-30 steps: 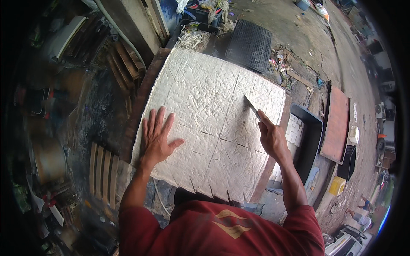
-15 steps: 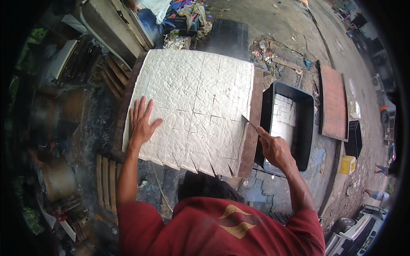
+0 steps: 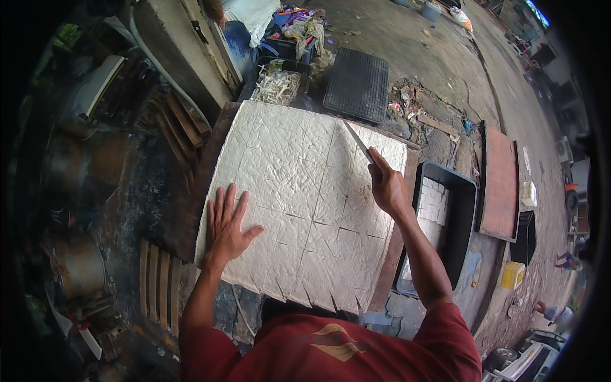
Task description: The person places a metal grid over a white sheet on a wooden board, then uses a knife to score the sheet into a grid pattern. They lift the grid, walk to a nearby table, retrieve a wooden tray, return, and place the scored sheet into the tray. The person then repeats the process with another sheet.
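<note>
Here's the broad white slab, spread over the brown bench right in front of the person, leaving a dark strip bare on either side. What a surface: off-white, puckered and creased all over, with a wet-looking sheen towards the middle and far side. Thin scored lines criss-cross it, some gaping into dark slits around the centre, and the near edge breaks into pointed notches. The left hand lies flat by the left edge, fingers fanned wide, gripping nothing. Over on the right, the right hand has its fingers curled tightly around a knife, blade angled to the far edge; how deep it sits, I can't tell. Just beside the bench, a black tub holds neat white blocks.
</note>
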Demonstrator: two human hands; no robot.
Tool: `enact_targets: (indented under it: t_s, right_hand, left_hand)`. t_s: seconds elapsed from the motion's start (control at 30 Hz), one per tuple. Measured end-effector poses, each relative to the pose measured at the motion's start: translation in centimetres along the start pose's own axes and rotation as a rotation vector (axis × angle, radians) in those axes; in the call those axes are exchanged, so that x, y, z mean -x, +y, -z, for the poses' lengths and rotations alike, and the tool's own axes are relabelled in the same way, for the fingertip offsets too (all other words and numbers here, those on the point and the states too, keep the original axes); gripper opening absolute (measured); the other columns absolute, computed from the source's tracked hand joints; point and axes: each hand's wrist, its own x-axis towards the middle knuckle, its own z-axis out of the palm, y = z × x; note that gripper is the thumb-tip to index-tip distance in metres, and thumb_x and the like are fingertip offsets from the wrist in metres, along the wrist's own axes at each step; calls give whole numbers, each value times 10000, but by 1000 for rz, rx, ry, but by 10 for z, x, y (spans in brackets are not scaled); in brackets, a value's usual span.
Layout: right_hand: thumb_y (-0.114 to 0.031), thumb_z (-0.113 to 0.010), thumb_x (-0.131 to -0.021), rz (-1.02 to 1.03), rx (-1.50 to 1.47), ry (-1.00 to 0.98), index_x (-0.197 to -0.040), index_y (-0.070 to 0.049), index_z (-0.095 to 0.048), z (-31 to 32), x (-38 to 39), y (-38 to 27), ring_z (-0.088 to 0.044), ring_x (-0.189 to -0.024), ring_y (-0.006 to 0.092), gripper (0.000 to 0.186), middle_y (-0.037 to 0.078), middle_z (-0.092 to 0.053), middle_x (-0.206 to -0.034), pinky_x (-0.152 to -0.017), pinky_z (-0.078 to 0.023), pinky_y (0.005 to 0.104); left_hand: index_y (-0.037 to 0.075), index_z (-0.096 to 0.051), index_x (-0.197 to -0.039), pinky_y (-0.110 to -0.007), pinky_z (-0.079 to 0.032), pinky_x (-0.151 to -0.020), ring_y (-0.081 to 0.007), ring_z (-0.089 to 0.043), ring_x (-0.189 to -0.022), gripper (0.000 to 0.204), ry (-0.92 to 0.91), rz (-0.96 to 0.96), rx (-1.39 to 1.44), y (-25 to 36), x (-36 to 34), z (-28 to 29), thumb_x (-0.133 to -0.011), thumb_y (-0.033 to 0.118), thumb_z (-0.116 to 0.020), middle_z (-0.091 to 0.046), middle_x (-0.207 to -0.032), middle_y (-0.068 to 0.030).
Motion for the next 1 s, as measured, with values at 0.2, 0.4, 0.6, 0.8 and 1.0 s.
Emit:
enact_targets:
  t_s: [0.2, 0.4, 0.6, 0.8, 1.0]
  right_hand:
    - [-171, -552, -1022, 98, 143, -20, -1458, -134, -571, -19, -56, -16, -696, -820, 496, 438, 333, -686, -891, -742, -530, 574]
    - [-166, -554, -1027, 121, 161, -40, -1450, -129, -585, 18, 15, 15, -689, -794, 500, 426, 327, -674, -837, -722, -538, 558]
    - [-145, -586, -1005, 83, 186, -56, -1411, -126, -626, 43, 77, 34, -687, -760, 489, 408, 313, -670, -819, -685, -542, 551]
    - [-156, -586, -1008, 30, 237, -141, -1403, -131, -630, 84, 137, 56, -690, -729, 473, 399, 286, -697, -825, -680, -544, 543]
    - [-163, -601, -1013, -76, 277, -250, -1430, -155, -620, 149, 168, 51, -707, -863, 459, 417, 282, -717, -958, -769, -549, 519]
  left_hand:
    - [103, -314, -1638, -620, -52, -1252, -435, -73, -1594, 987, -54, 12, -19, 0, -2, 3, -923, 753, -520, -128, -1733, -189]
    - [122, -359, -1621, -626, -61, -1249, -433, -92, -1590, 959, 21, -8, -17, 1, -1, 0, -897, 693, -623, -171, -1722, -192]
    - [124, -349, -1626, -619, -74, -1252, -423, -108, -1590, 940, 42, 0, -44, 4, 1, -3, -908, 657, -638, -168, -1725, -182]
    - [131, -338, -1632, -623, -105, -1249, -430, -127, -1585, 918, 63, -11, -74, 5, 2, -5, -924, 634, -637, -177, -1723, -179]
    - [117, -323, -1636, -622, -88, -1253, -431, -110, -1589, 950, 36, 1, -81, 4, 1, -5, -914, 645, -642, -169, -1724, -185]
